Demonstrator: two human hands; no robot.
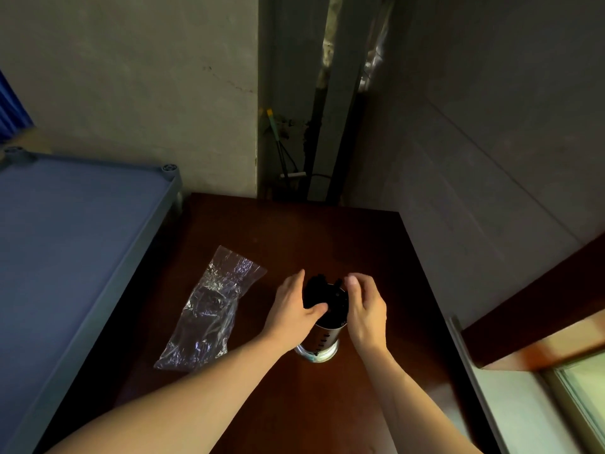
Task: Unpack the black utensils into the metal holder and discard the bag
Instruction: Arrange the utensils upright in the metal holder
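Head view: both hands sit at the top of the holder (324, 335), which stands upright on the dark table (360, 244), near its middle. The utensils (322, 291) are already in the holder, black ends poking above the rim — too dark to count or sort.

Left hand (294, 306): fingers curve around the left side of the bundle, thumb laid across its front; likely steadying or bunching the utensils so they settle.

Right hand (363, 306): fingers loosely bent and spread beside the rim, thumb up; whether it touches holder or utensils, cannot tell.

The bag (209, 309) lies flat and crumpled on the table left of the holder, apart from both hands — looks empty, though dark folds make that uncertain.

Judgement: unpacking nearly done; discarding the bag remains.
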